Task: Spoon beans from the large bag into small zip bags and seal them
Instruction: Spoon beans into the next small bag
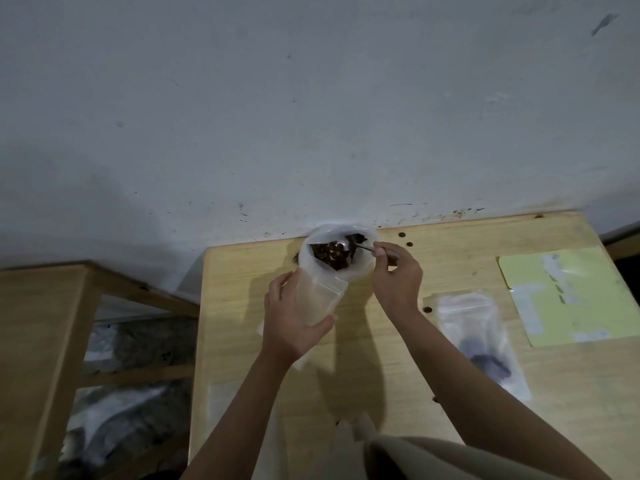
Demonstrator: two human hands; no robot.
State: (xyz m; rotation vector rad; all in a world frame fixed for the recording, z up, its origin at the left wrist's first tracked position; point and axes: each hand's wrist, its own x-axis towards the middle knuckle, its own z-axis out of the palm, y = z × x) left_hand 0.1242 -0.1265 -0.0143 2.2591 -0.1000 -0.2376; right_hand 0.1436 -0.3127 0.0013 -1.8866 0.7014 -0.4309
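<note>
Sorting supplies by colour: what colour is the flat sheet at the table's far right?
Pale yellow-green sheet with whitish patches, seen in the head view.

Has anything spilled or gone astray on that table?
Yes, a few dark beans lie loose on the wooden table near the wall, right of the large bag, outside any bag.

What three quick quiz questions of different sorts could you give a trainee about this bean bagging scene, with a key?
1. True or false: the right hand pinches the spoon over the large bag.
2. Which hand holds the empty small zip bag? A) left hand B) right hand C) neither
3. Fill in: a filled zip bag lies flat on the table, to the ____ of the right forearm.

Key: 1 true; 2 A; 3 right
</note>
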